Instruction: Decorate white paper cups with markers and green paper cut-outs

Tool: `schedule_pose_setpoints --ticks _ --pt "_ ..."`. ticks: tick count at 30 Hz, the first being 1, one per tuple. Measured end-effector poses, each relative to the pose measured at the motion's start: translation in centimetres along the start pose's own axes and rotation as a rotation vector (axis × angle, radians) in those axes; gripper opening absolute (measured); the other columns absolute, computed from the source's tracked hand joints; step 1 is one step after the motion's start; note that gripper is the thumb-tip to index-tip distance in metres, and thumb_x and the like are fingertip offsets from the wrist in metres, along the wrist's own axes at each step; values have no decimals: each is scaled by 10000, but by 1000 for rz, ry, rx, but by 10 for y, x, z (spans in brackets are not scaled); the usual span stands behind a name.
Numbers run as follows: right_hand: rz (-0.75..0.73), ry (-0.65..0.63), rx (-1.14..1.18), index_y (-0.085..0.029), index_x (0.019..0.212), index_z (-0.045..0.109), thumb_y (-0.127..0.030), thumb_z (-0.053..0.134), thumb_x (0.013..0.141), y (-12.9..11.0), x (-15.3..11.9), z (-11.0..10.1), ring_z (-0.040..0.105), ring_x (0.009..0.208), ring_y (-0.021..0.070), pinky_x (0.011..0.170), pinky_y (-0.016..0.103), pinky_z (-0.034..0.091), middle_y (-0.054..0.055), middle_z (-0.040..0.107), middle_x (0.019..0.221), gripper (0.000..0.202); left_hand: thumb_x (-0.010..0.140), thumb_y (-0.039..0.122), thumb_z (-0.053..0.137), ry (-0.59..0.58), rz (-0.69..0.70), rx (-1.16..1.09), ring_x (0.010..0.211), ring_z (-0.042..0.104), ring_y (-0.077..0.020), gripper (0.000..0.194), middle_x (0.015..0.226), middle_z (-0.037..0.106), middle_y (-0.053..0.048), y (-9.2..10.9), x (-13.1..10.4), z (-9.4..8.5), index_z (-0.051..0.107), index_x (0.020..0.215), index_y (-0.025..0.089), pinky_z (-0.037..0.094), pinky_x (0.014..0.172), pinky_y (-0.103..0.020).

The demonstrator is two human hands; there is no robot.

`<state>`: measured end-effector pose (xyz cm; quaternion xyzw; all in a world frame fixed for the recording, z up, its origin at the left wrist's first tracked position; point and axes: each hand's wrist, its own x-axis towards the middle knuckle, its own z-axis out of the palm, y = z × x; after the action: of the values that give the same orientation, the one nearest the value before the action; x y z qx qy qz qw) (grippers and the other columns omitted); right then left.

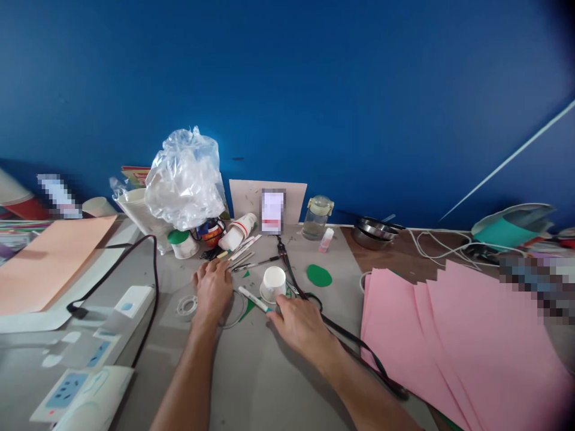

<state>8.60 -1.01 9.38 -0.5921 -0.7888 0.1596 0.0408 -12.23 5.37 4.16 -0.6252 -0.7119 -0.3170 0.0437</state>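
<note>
My left hand (pixel 212 288) rests palm down on the grey table, fingers stretched toward several pens (pixel 242 258) and thin sticks. Beside its wrist lies a white ring (pixel 187 305), and a larger thin ring (pixel 233 311) shows on its other side. Between thumb and fingers of my right hand (pixel 302 323) is the teal end of a white marker (pixel 252 298). Right by those fingertips, a white paper cup (pixel 274 282) stands upside down. Green paper scraps (pixel 246 309) lie under and around the marker. Farther right is a green paper oval (pixel 319 275).
A phone (pixel 272 211) leans against a board at the back. A glass jar (pixel 317 218) and glue bottle (pixel 326 240) stand right of it. Pink sheets (pixel 413 335) cover the right side; a dark strap (pixel 354 340) runs alongside. Power strips (pixel 72 386) lie left, below a plastic bag (pixel 185 179).
</note>
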Motion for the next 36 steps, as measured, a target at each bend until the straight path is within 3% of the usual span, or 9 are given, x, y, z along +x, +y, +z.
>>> schedule_pose_setpoints --ticks 8,15,21,29,36 --pt "100 37 37 -196 877 690 -345 507 937 16 7 -16 725 849 236 659 277 425 94 765 878 244 921 279 402 -248 -20 222 1163 537 -339 368 1260 637 -130 18 14 -14 663 1163 187 398 961 -486" --pt "150 154 131 -200 902 674 -315 496 946 33 13 -27 711 836 193 637 253 400 75 756 886 216 906 182 369 -433 176 440 1010 628 -347 333 1065 661 -204 37 57 -2 672 1023 107 469 833 -452" --pt "158 167 156 -208 944 665 -315 500 944 38 15 -24 703 837 179 632 241 397 72 750 905 197 908 151 345 -470 216 488 909 675 -321 320 1011 659 -200 31 60 9 581 1118 100 495 768 -430" --pt "168 148 145 -205 922 665 -308 497 943 35 13 -30 707 845 190 633 251 396 76 750 892 198 901 119 362 -456 224 462 970 667 -333 284 993 681 -207 22 58 7 550 1112 88 464 833 -441" --pt "206 171 204 -209 904 682 -320 505 937 39 14 -34 709 808 203 600 260 369 74 757 869 212 901 171 390 -402 125 388 913 682 -300 263 977 695 -191 20 61 -7 532 1112 106 468 783 -386"
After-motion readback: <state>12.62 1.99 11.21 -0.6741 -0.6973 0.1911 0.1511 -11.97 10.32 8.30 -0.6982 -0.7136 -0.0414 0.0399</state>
